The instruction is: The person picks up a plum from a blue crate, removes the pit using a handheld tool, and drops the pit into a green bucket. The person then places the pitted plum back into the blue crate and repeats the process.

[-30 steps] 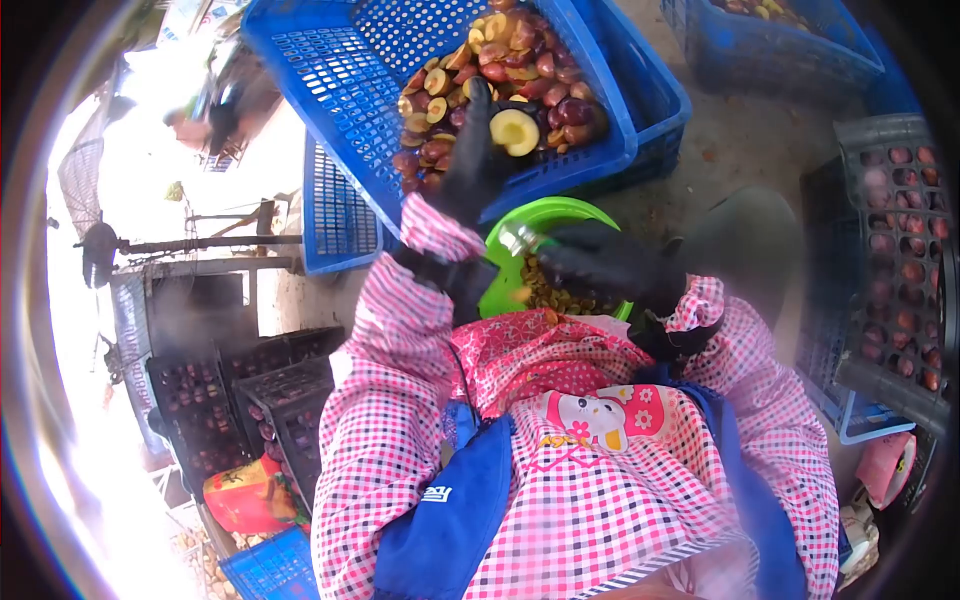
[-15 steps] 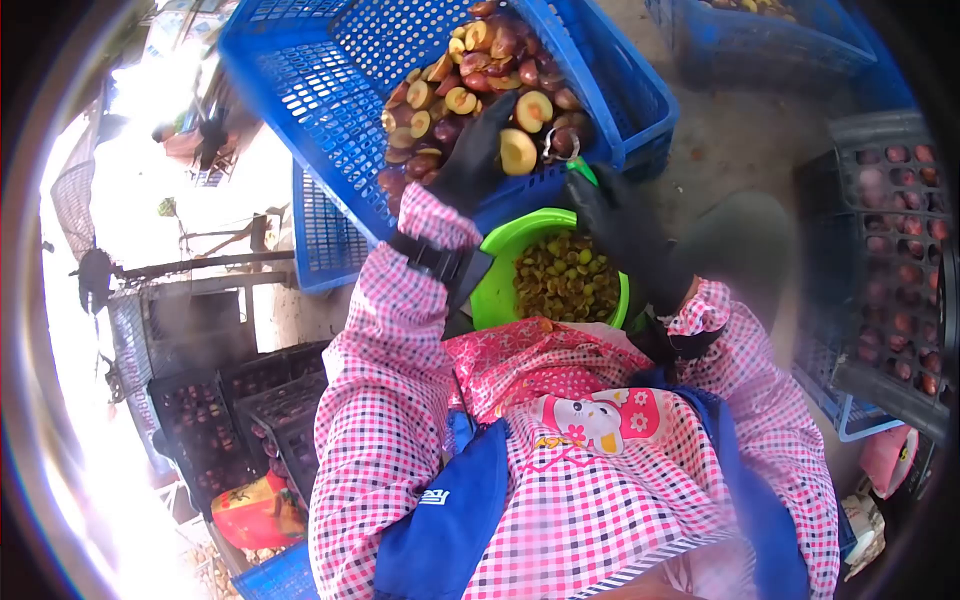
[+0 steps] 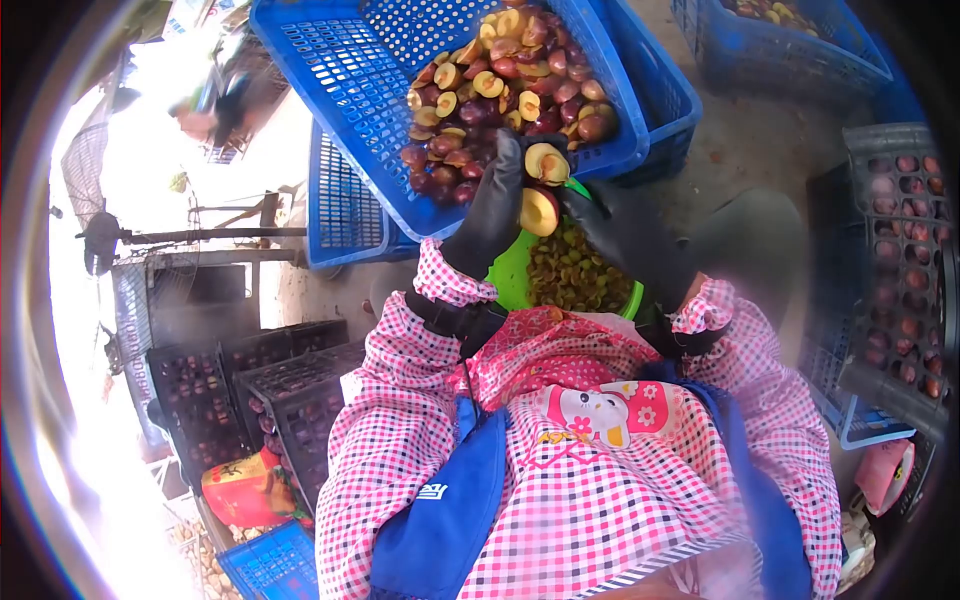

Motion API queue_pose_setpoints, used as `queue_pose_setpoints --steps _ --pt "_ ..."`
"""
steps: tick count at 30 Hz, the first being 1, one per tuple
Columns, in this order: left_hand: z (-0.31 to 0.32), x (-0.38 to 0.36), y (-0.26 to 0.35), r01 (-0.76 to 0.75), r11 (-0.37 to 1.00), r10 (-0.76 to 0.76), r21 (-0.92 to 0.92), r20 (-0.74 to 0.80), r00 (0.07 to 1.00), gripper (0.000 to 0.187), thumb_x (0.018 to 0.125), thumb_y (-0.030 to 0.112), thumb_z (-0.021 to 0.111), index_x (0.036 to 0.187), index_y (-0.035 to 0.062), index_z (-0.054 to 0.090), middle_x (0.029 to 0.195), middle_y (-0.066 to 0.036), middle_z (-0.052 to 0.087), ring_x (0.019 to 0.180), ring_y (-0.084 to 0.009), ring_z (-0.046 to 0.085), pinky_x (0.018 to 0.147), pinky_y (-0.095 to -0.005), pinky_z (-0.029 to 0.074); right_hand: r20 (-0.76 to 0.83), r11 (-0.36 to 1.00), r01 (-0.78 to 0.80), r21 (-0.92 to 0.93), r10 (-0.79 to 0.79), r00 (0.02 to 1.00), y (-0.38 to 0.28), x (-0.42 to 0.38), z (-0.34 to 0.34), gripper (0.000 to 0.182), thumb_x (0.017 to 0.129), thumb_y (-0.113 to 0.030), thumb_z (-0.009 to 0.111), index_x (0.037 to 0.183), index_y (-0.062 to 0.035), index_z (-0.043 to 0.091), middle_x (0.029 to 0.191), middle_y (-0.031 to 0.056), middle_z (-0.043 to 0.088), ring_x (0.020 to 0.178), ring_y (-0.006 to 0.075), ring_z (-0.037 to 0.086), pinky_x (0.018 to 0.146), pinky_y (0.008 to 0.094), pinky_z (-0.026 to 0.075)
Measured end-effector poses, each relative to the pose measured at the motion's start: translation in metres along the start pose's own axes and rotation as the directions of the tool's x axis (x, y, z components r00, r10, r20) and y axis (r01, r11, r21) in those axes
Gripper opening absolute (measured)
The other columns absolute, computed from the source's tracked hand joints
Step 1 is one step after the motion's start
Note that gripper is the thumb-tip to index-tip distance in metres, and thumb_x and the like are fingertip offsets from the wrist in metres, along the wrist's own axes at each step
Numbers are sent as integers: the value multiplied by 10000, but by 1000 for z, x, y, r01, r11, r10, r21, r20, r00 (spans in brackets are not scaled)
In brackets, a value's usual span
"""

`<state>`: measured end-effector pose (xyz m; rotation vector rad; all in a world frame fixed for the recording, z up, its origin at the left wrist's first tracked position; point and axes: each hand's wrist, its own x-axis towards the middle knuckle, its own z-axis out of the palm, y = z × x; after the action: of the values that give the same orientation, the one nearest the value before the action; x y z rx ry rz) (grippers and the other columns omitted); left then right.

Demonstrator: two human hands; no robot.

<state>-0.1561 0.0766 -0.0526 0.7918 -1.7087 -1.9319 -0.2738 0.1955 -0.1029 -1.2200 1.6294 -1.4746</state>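
My left hand, in a black glove, is closed on a plum whose yellow cut face shows. Another cut half, with a hollowed middle, sits just above it at the fingers. My right hand, also gloved in black, grips a small tool with a green handle. Its tip is against the upper half and partly hidden. Below both hands stands a lime-green bowl of small greenish-brown pieces that look like pits. Cut plums fill part of the blue crate beyond my hands.
More blue crates stand beneath and beside the first, another at upper right. Black crates of plums are at lower left and right. A red bag lies lower left.
My left hand has come out of the crate towards me, holding cut plum. My right hand's tool now meets the fruit above the bowl. The view has shifted slightly.
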Motion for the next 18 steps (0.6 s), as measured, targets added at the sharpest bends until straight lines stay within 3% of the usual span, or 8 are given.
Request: queue_pose_setpoints --steps 1,3,6,10,13,16,18 --pt "-3 2 -3 2 1000 -2 -1 0 1000 666 1008 561 248 1177 2 569 948 -48 636 852 -126 603 795 -281 495 0 1000 -2 0 2 1000 2 -1 1 346 938 -360 572 921 -18 622 752 206 625 714 386 616 645 447 447" --pt "-11 8 -11 -53 978 55 204 -4 998 650 1001 563 262 1125 5 570 921 -45 632 844 -120 602 801 -282 497 31 999 11 53 -13 999 6 1 6 360 942 -369 564 940 -16 633 771 210 635 717 384 619 650 440 450" --pt "-17 7 -14 -23 992 19 123 34 999 608 998 553 293 1075 16 568 906 -44 626 830 -115 598 790 -280 498 69 993 -88 78 82 994 -3 -1 1 371 945 -378 555 954 -17 640 782 210 641 715 381 621 653 438 451" --pt "-15 4 -16 -54 993 50 101 40 998 595 998 546 301 1050 19 573 898 -46 624 826 -112 596 779 -276 498 86 996 -59 70 53 995 0 1 4 383 942 -388 557 963 -15 641 780 210 639 726 377 625 660 435 451" --pt "-12 5 -16 -55 993 54 108 14 998 597 1000 542 292 1010 22 585 885 -49 629 812 -111 598 762 -271 501 79 999 -10 45 7 997 1 0 6 378 952 -380 545 973 -15 642 769 198 638 708 336 629 666 428 452" --pt "-7 5 -13 -85 987 85 137 7 996 603 1003 537 284 979 21 596 864 -52 634 788 -114 602 744 -270 504 83 988 63 142 -75 994 0 -1 7 372 970 -363 521 1012 -10 629 742 144 642 715 292 624 696 435 453" --pt "-6 5 -10 -74 982 73 172 15 997 610 1005 532 283 947 16 604 832 -54 637 756 -116 604 721 -270 506 78 958 137 253 -161 984 1 1 9 363 992 -341 489 983 -3 620 659 73 594 584 205 577 580 370 455"
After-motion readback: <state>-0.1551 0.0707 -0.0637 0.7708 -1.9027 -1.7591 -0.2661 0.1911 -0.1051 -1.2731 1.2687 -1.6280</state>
